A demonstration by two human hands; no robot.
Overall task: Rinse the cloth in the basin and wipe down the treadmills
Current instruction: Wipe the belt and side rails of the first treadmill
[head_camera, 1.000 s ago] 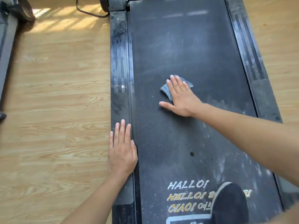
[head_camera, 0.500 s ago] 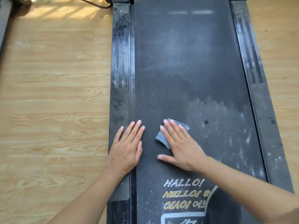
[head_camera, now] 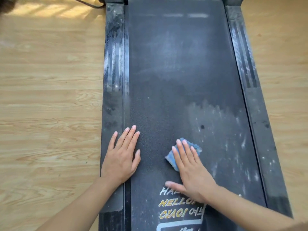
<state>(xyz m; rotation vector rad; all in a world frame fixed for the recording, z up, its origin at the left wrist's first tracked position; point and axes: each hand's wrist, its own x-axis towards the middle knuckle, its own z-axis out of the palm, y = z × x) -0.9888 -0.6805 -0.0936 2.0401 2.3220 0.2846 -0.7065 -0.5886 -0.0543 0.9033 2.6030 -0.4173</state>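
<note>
A black treadmill belt [head_camera: 180, 67] runs up the middle of the head view, its right half streaked with pale dust. My right hand [head_camera: 191, 170] lies flat on a small blue cloth [head_camera: 173, 160], pressing it against the belt just above printed yellow and white lettering [head_camera: 173, 212]. My left hand [head_camera: 121, 157] rests palm down, fingers spread, across the left side rail [head_camera: 114, 80] and the belt's edge, holding nothing.
Light wood-pattern floor [head_camera: 46, 105] lies on both sides of the treadmill. The right side rail [head_camera: 255, 100] is dusty. A black cable [head_camera: 86, 4] crosses the floor at the top left, near the treadmill's front end.
My right hand has dragged the cloth down the belt toward me, from mid-belt to just above the lettering. My left hand has shifted slightly onto the belt edge.
</note>
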